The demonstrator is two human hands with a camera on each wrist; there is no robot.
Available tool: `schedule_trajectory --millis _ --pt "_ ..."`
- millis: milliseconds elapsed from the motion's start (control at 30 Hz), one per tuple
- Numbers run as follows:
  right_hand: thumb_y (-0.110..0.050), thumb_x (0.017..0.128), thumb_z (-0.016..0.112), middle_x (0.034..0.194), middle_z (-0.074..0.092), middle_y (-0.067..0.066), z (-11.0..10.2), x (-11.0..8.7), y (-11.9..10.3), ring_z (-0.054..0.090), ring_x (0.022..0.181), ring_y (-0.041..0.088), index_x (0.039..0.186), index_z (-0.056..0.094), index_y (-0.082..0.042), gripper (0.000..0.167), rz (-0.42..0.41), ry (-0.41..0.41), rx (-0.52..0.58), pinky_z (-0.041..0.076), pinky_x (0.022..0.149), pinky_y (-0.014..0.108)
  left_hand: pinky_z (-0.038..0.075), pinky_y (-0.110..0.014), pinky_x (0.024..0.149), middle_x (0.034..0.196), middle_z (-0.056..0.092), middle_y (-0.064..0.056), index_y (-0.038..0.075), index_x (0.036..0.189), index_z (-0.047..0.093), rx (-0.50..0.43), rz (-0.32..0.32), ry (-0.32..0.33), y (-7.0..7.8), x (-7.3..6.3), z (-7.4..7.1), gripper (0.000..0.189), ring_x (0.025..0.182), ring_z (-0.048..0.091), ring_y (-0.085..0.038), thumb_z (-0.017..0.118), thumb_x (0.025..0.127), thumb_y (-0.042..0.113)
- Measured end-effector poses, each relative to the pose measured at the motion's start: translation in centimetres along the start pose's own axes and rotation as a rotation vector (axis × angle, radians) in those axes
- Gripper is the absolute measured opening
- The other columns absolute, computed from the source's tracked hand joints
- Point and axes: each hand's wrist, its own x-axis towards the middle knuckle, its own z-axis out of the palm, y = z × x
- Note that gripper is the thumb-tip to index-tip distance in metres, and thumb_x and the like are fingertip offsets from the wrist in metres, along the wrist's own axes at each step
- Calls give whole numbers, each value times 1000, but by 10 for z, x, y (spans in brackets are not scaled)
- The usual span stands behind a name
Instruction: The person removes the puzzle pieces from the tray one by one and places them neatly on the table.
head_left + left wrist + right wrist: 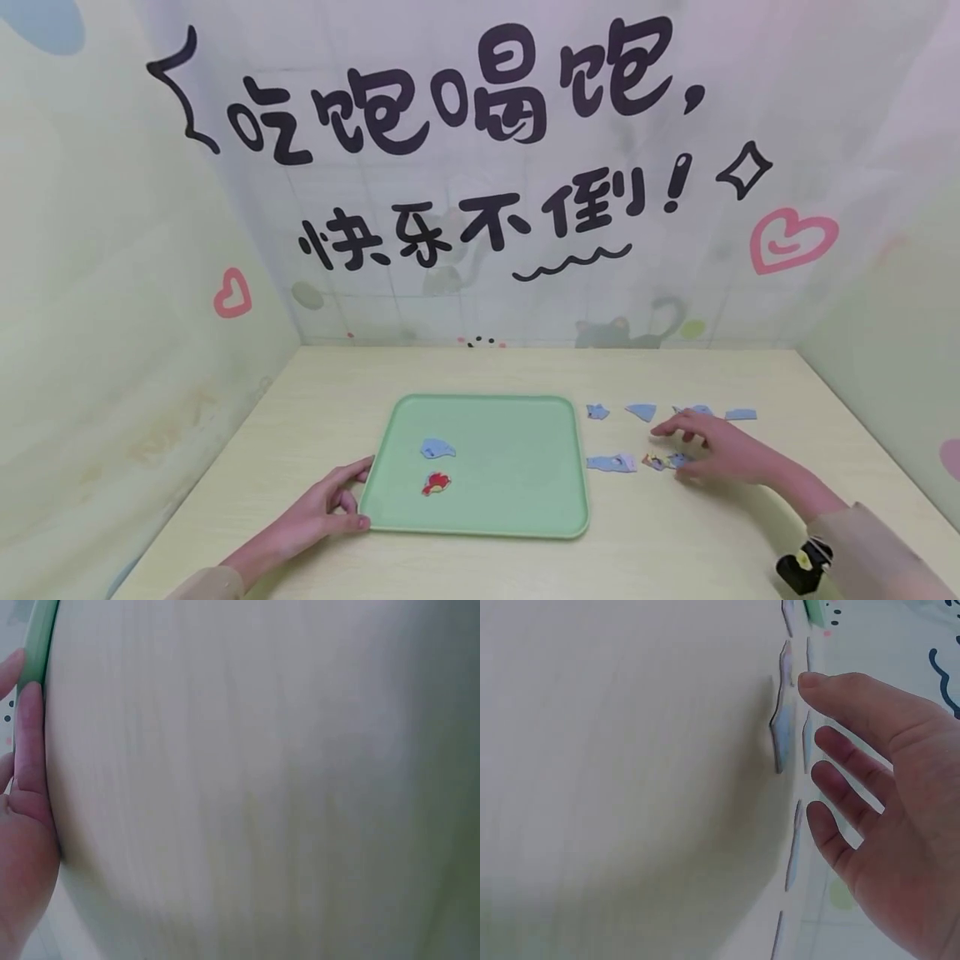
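My left hand point(322, 512) rests against the left side of a light green tray point(510, 517), thumb at its near corner and index fingertip farther up the edge. Seen from the left wrist, the straight thumb point(30, 742) touches the green rim. On the tray lie a blue puzzle piece point(438, 449) and a red-and-yellow one point(435, 483). Right of the tray, my right hand point(723, 450) hovers over several puzzle pieces, fingers loosely bent and apart, holding nothing. Nearest it are a multicoloured piece point(654, 461) and a blue piece point(781, 739), partly hidden from the head view.
More flat pieces lie in two rows right of the tray: a small blue one point(597, 412), a triangular one point(641, 412), a strip point(741, 414) and a longer one point(611, 463). Behind the table point(675, 550) hangs a printed white curtain point(450, 317).
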Motion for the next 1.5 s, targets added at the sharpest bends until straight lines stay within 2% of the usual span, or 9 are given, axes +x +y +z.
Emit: schedule_trajectory --millis 133,433,700,800,967,1167,1500 --pt "-18 84 77 122 64 3 -2 22 -16 59 99 22 127 63 -16 45 -15 4 -21 49 80 34 45 -20 77 143 34 -29 -4 155 19 -16 13 -10 0 0 0 91 82 58 -6 74 85 12" --pt "-13 87 73 124 65 7 1 82 -57 58 107 30 131 62 -14 45 -119 -33 28 50 88 49 46 -20 74 143 34 -28 -4 155 19 -21 13 -7 -1 0 0 91 82 58 -5 74 84 11" --pt "-14 87 74 125 65 10 15 124 -83 57 110 32 131 62 -14 46 -207 -66 81 48 88 53 46 -20 75 142 35 -28 -5 155 19 -29 30 -9 -2 1 1 91 81 59 -5 74 84 10" --pt "-15 86 75 125 65 10 23 138 -91 57 110 31 131 62 -13 46 -237 -74 89 48 88 49 46 -20 75 142 36 -28 -5 154 19 -28 36 -7 -3 1 2 91 81 59 -5 75 84 10" --pt "-14 86 76 126 65 10 39 161 -104 57 114 30 131 62 -14 48 -259 -92 121 48 94 50 46 -20 77 141 36 -28 -6 154 20 -13 43 -1 -2 -1 1 92 80 59 -5 75 83 10" --pt "-14 85 77 128 64 12 59 184 -123 56 117 33 133 61 -11 51 -285 -119 163 45 98 55 46 -20 75 140 37 -25 -4 154 22 -19 22 10 -2 -1 1 91 80 59 -5 76 82 11" --pt "-14 85 77 130 63 14 89 209 -148 55 117 35 136 59 -11 54 -347 -134 188 45 100 52 46 -21 74 141 36 -27 -5 154 20 -18 29 4 0 -1 1 91 81 59 -5 75 83 10"
